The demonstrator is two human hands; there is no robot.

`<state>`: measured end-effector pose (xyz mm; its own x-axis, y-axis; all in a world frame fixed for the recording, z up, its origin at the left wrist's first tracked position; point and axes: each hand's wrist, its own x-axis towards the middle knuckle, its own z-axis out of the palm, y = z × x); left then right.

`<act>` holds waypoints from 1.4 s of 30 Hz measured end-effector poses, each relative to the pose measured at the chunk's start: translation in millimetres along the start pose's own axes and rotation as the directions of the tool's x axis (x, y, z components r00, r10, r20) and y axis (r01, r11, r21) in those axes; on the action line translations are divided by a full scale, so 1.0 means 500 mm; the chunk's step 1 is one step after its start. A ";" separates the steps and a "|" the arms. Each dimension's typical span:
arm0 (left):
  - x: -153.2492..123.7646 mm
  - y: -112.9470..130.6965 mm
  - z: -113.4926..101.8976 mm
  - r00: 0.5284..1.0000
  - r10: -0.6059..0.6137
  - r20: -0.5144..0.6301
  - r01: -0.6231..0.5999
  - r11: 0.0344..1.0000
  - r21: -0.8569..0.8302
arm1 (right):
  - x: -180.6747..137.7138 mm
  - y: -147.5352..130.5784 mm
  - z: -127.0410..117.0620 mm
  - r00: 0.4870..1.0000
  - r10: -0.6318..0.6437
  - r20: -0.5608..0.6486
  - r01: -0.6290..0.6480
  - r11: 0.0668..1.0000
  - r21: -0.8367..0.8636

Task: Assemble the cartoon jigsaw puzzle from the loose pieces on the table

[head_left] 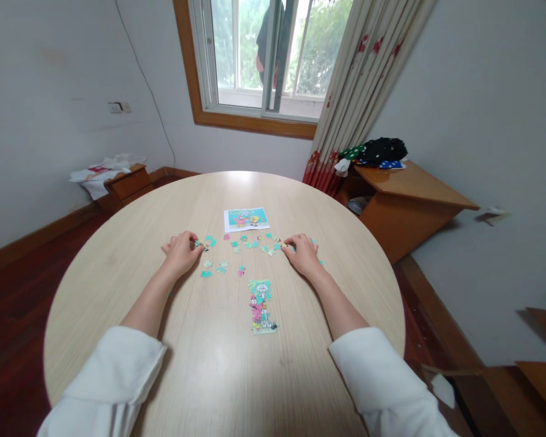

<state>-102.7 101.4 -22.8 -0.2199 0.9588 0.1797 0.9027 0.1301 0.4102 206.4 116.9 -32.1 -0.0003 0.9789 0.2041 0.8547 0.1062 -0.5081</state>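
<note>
on the round, pale surface (200, 376), near the front, the joined puzzle part (262, 306) lies flat. it is set apart from the loose pieces (253, 244), maybe so they don't get mixed up. the loose pieces are spread out farther back, which likely makes each one easy to see. behind them sits a picture sheet (248, 219), right way up, perhaps so it can be looked at over the top of them. the left hand (182, 250) is at the left side, its grip bent around small pieces. the right hand (303, 254) is at the right side, its grip low by some more. i cannot tell if either grip pinches a piece or just touches. one pink piece (241, 271) lies nearer the joined puzzle part.
</note>
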 end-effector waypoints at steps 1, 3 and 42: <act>-0.001 0.000 -0.001 1.000 0.015 -0.008 -0.015 1.000 -0.027 | 0.000 -0.001 0.000 1.000 0.001 -0.001 -0.001 1.000 -0.001; -0.002 -0.001 -0.003 0.998 0.044 -0.036 -0.047 0.996 -0.079 | 0.000 -0.002 -0.001 1.000 0.003 -0.002 -0.003 1.000 -0.005; -0.128 0.158 0.006 0.918 0.327 0.225 0.044 0.481 -0.876 | -0.083 -0.126 0.002 0.919 -0.183 0.350 -0.203 0.541 0.816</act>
<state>-16.0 51.0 -4.6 0.1763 0.9795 0.0979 0.1002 -0.1168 0.9881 152.3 69.7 -9.4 -0.3386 0.9409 -0.0119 0.0386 0.0013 -0.9993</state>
